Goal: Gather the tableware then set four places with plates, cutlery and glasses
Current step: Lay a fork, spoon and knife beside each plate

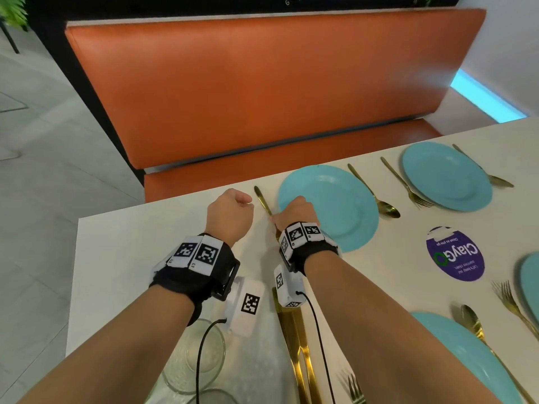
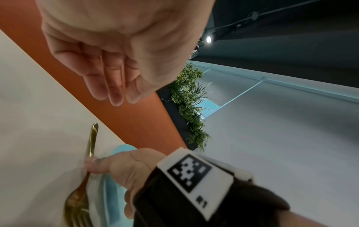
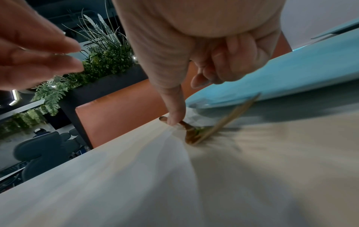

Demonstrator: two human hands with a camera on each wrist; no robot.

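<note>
A gold fork (image 1: 263,200) lies on the white table (image 1: 131,252) just left of a light-blue plate (image 1: 335,211). My right hand (image 1: 294,214) holds the fork's handle (image 2: 91,142) under its thumb tip, pinched near the middle. Its other fingers (image 3: 223,67) are curled over the plate's rim (image 3: 291,79). The fork's tines (image 2: 77,204) point toward me. My left hand (image 1: 230,211) hovers to the left of the fork, its fingers (image 2: 114,86) loosely bent and holding nothing. A gold spoon (image 1: 376,195) lies on the plate's right side.
A second blue plate (image 1: 446,176) with gold cutlery beside it sits further right. Two more plates (image 1: 466,354) are near me on the right. Clear glasses (image 1: 195,354), gold knives (image 1: 297,345) and a fork (image 1: 354,389) lie near me. An orange bench (image 1: 262,97) runs along the far edge.
</note>
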